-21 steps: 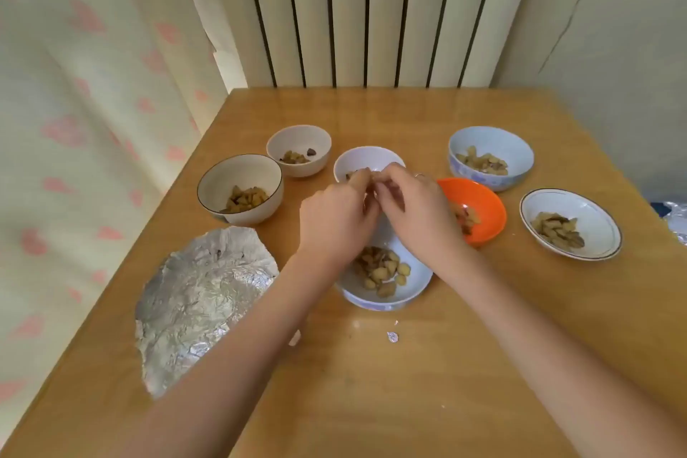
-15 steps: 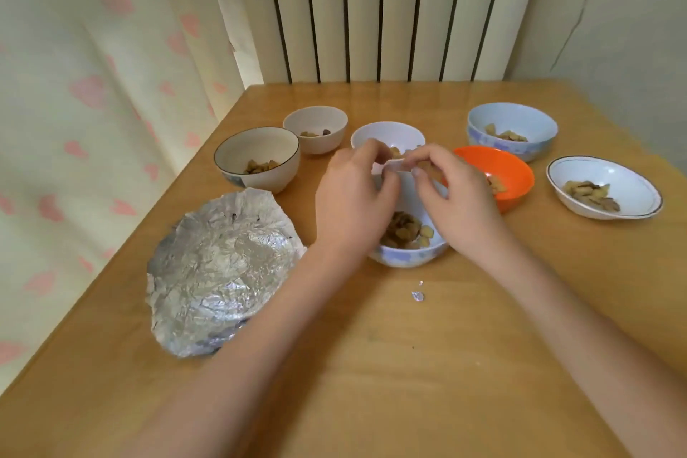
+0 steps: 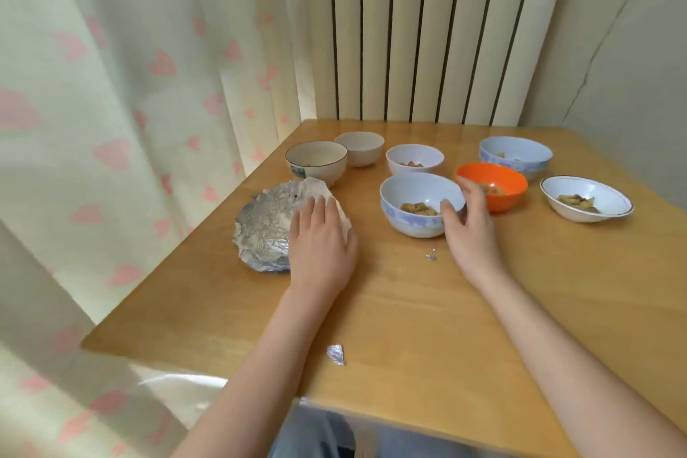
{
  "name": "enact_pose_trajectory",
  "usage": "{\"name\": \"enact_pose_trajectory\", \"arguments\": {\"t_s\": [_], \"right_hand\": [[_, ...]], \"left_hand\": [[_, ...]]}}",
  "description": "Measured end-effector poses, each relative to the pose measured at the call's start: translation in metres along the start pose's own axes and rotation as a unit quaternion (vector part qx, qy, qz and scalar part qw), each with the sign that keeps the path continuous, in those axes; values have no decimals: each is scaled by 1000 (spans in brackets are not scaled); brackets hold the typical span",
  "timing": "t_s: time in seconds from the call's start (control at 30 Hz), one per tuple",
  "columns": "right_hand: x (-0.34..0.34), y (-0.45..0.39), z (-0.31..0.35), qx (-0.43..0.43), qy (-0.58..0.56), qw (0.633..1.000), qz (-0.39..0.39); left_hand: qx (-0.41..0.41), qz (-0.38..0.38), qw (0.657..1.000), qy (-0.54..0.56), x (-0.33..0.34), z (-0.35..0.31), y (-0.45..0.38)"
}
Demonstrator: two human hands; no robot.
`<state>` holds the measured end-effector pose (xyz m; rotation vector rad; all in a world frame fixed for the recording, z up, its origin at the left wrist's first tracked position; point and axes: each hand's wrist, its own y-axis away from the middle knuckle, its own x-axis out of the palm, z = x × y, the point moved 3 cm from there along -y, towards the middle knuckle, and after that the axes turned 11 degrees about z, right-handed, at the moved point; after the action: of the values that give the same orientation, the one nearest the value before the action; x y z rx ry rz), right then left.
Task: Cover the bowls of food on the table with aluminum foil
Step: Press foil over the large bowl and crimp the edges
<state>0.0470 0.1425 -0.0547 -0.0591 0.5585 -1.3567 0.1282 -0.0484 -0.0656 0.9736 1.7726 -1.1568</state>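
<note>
A crumpled round sheet of aluminum foil (image 3: 265, 225) lies on the wooden table (image 3: 409, 309) at the left. My left hand (image 3: 321, 242) rests flat on the foil's right edge, fingers spread. A blue-patterned bowl (image 3: 410, 212) with brown food stands in the middle. My right hand (image 3: 470, 223) touches its right rim, thumb at the rim and fingers curved around the outside. Several other uncovered bowls hold food: an orange bowl (image 3: 502, 184), a white bowl (image 3: 414, 158), a pale blue bowl (image 3: 515, 154) and a shallow white dish (image 3: 587, 199).
A dark-rimmed bowl (image 3: 316, 162) and a cream bowl (image 3: 360, 147) stand at the back left. Small foil scraps lie at the table's middle (image 3: 431, 255) and near its front edge (image 3: 335, 354). A curtain hangs left, a radiator behind, a wall on the right.
Both hands have left the spot above the blue-patterned bowl. My left hand moved left onto the foil sheet; my right hand dropped to the bowl's right rim. The view tilted up and back.
</note>
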Motion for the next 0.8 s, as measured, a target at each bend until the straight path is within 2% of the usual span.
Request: {"name": "enact_pose_trajectory", "arguments": {"t_s": [0.07, 0.1, 0.2, 0.33, 0.5, 0.63, 0.8], "right_hand": [[2, 0, 3, 19, -13, 1000, -1], [4, 0, 4, 30, -28, 999, -10], [4, -3, -1, 74, -50, 995, -32], [4, -10, -9, 116, -23, 993, -11], [3, -17, -10, 146, -34, 989, -13], [-10, -12, -6, 152, -17, 988, -28], [-24, 7, 18, 116, 11, 991, 63]], "left_hand": [[-55, 100, 993, -4, 10, 11, 2], [-62, 111, 992, -13, 12, 11, 1], [-52, 104, 993, -29, 11, 5, 0], [-52, 69, 996, 12, 1, 8, 3], [-77, -27, 994, 79, -12, 12, 2], [-41, -145, 982, 114, -23, 17, 2], [-68, -341, 915, 204, -47, 21, 16]]}}
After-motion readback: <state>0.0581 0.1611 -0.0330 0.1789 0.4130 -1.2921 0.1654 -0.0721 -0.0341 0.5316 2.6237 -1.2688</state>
